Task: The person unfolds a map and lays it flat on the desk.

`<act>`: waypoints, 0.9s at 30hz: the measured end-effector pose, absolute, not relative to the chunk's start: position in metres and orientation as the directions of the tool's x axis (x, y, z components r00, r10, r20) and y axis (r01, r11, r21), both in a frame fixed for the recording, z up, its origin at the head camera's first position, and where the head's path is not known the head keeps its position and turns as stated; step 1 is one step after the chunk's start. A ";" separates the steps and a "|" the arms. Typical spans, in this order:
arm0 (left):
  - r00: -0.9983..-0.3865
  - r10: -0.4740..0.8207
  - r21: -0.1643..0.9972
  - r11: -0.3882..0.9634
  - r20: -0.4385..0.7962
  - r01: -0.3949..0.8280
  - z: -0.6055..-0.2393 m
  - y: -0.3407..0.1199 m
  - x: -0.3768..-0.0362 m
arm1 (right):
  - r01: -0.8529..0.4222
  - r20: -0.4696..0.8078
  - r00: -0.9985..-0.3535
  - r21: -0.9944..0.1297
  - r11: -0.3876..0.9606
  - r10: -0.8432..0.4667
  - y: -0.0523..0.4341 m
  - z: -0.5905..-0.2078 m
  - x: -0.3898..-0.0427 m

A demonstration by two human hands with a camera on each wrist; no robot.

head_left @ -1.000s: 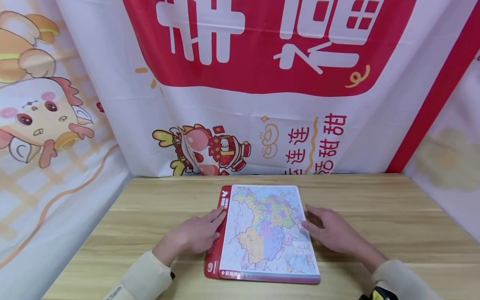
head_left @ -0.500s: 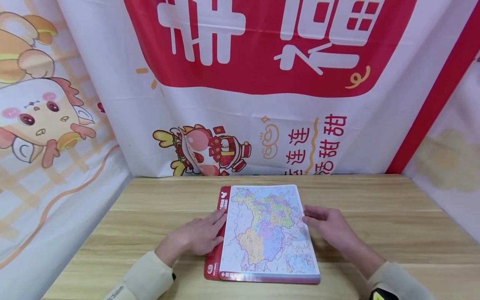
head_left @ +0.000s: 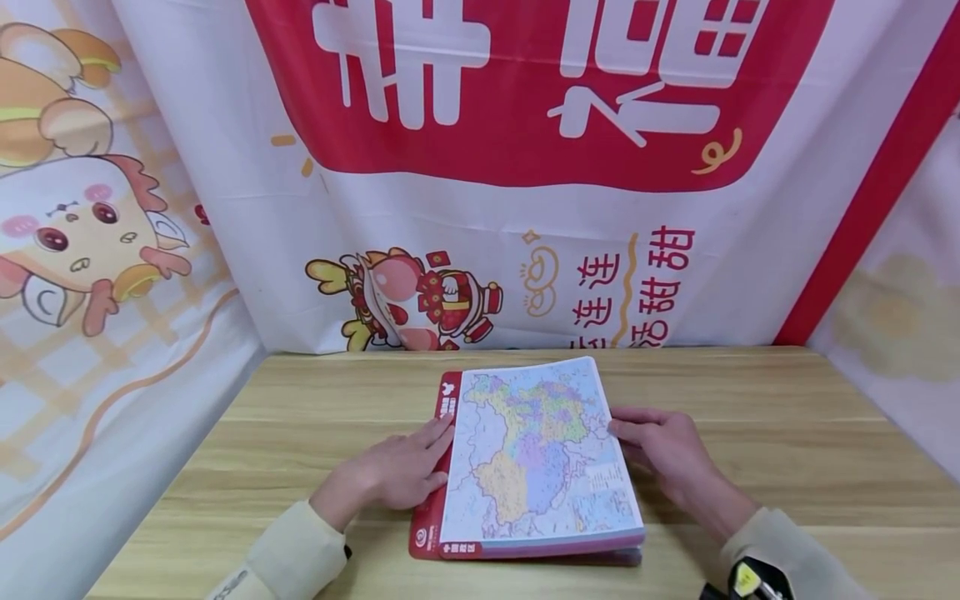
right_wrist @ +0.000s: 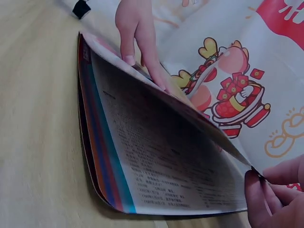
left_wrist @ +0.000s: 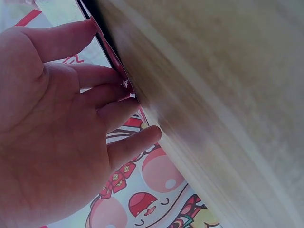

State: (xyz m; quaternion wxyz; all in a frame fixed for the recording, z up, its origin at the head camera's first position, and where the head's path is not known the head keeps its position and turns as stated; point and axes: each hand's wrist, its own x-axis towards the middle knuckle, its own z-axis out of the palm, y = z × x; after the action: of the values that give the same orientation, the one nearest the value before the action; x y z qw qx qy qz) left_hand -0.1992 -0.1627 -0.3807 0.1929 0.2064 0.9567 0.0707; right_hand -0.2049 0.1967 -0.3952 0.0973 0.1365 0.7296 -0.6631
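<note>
Two hands work one atlas [head_left: 536, 458] at the tabletop's [head_left: 787, 433] middle: our left hand [head_left: 397, 471] lies flat with straight fingers on its red left edge, anchoring it, while our right hand [head_left: 663, 450] pinches the cover's right edge, lifting it.

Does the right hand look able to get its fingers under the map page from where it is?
Probably yes. The right hand already pinches the right edge of the map page, which is raised off the printed page below. The left hand rests by the spine, clear of that side.
</note>
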 end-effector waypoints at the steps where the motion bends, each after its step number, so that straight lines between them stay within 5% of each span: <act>1: -0.841 0.420 0.216 0.906 -0.341 0.364 -0.381 -0.163 -0.199 | 0.328 -0.323 -0.944 -0.940 0.095 0.067 0.197 -0.395 -0.205; 12: -0.848 0.406 0.141 0.914 -0.341 0.381 -0.382 -0.162 -0.198 | 0.251 -0.230 -0.966 -0.945 0.207 0.122 0.200 -0.388 -0.205; 27: -0.882 0.331 0.143 0.943 -0.336 0.299 -0.381 -0.195 -0.201 | 0.266 -0.194 -0.950 -0.914 0.307 0.246 0.268 -0.365 -0.206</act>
State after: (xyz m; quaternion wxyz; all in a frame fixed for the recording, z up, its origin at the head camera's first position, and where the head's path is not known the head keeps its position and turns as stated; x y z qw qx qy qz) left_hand -0.2010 -0.1950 -0.3815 0.1806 0.1625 0.9691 0.0434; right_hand -0.2064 0.2676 -0.3649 0.0090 0.1583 0.8082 -0.5671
